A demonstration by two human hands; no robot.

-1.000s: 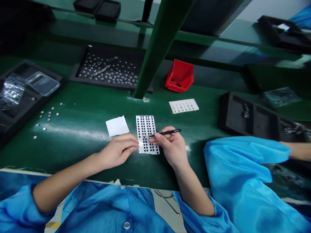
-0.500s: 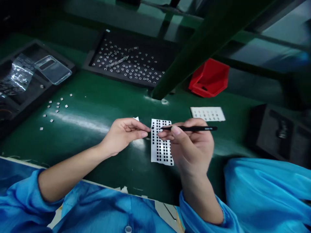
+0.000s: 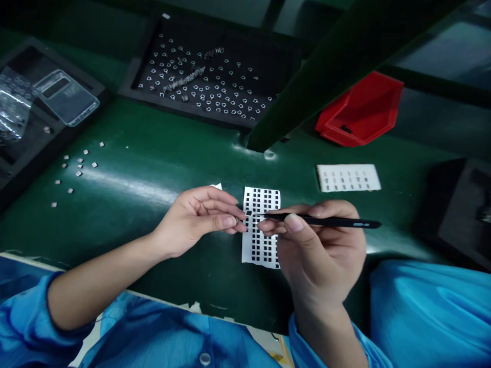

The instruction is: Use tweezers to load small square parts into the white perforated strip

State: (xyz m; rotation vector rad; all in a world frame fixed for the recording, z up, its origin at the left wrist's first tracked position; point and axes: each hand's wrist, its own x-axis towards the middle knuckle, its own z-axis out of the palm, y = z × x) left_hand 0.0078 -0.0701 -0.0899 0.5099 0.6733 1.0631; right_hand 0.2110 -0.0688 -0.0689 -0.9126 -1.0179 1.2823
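My right hand (image 3: 322, 240) grips black tweezers (image 3: 337, 222), held nearly level and pointing left. At their tip is a small black square (image 3: 249, 213), seen over a white sheet (image 3: 247, 253) with rows of black squares. My left hand (image 3: 199, 220) is just left of the tip, thumb and fingers closed on a small part (image 3: 236, 220), mostly hidden by the fingertips. The sheet lies on the green table, its right side partly covered by my right hand. A bit of white paper (image 3: 217, 186) shows behind my left hand.
Several small square parts (image 3: 80, 160) lie at left, near a black tray (image 3: 76, 138) with a clear phone case (image 3: 67, 97). A black tray (image 3: 130, 91) of small parts stands behind. A green post (image 3: 264, 135), red bin (image 3: 360, 112) and white block (image 3: 349, 177) are at right.
My view has shifted, so the surroundings appear moved. The left fingers have spread slightly past the small part, and the tweezers' rear end now tilts lower. Both hands keep their grips.
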